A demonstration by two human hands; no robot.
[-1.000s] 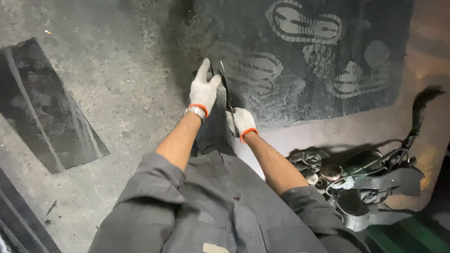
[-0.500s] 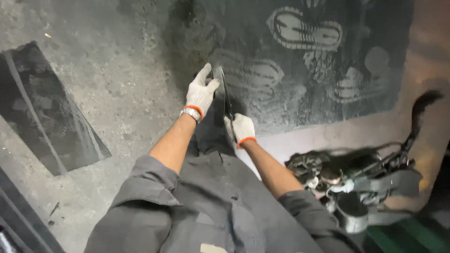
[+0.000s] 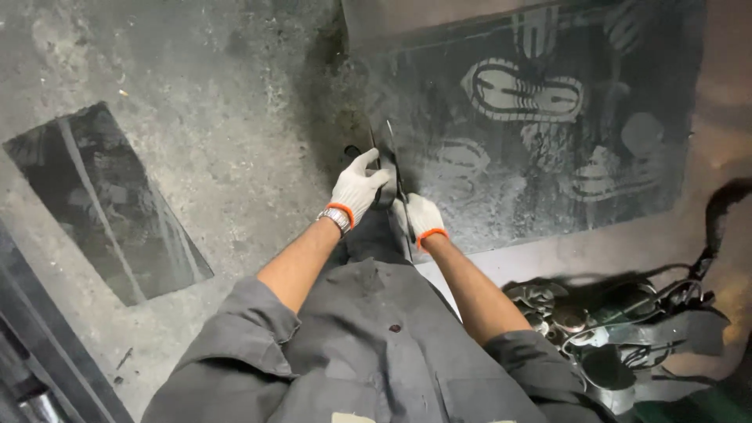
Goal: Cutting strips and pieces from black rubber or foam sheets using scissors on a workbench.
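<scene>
Your left hand (image 3: 356,186) is sliding a little further up the dark metal strip (image 3: 390,168), while your right hand (image 3: 423,217) is slipping lower along its edge, toward you.

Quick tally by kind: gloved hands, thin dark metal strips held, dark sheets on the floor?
Gloved hands: 2, left hand and right hand
Thin dark metal strip, held upright: 1
Dark sheets on floor: 2, small sheet and footprinted sheet
Total: 5
</scene>
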